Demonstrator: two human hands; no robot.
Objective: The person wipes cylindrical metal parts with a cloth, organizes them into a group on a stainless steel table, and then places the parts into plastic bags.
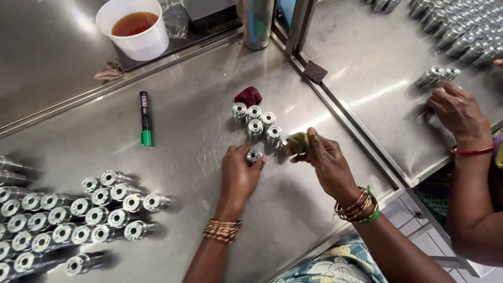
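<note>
Steel table (199,120), green-capped marker (145,118), left hand (238,175) gripping fitting (254,155)

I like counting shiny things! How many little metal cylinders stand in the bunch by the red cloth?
5: two at the back, one at right, two in front. A sixth is in the left hand; the right hand may hide another.

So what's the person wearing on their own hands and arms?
No gloves or sleeves: both forearms are bare. The left hand has a stack of gold-coloured beaded bangles at the wrist. The right hand wears several red and gold bangles plus a green band.
</note>
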